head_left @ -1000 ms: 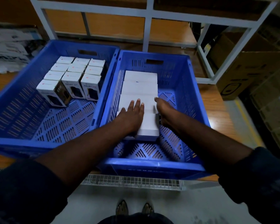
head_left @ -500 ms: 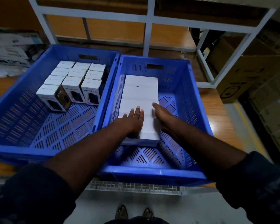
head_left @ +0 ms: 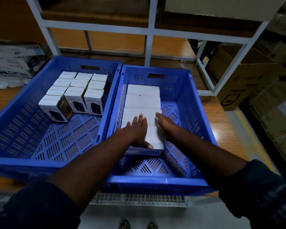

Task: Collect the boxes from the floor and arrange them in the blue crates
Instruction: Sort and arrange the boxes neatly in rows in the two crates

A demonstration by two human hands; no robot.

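Note:
Two blue crates stand side by side on a wooden table. The left crate (head_left: pixel 23 162) holds several small white product boxes (head_left: pixel 79 90) standing upright in rows at its far end. In the right crate (head_left: pixel 155 180) a row of flat white boxes (head_left: pixel 143 98) runs along the left wall. My left hand (head_left: pixel 135 129) lies flat on top of the nearest white box (head_left: pixel 153 136), thumb hooked over its front edge. My right hand (head_left: pixel 167 126) presses against that box's right side. The box rests on the crate floor.
A white metal shelf frame (head_left: pixel 149 32) rises behind the crates. Brown cardboard cartons (head_left: pixel 248 83) are stacked at the right, and printed packages (head_left: pixel 11 61) lie at the far left. The table's (head_left: pixel 221 129) front edge has a wire grid below; my shoes (head_left: pixel 137 224) show on the floor.
The view has tipped, so the crates sit lower in the frame. Both hands stay on the nearest white box and have barely moved relative to the crate.

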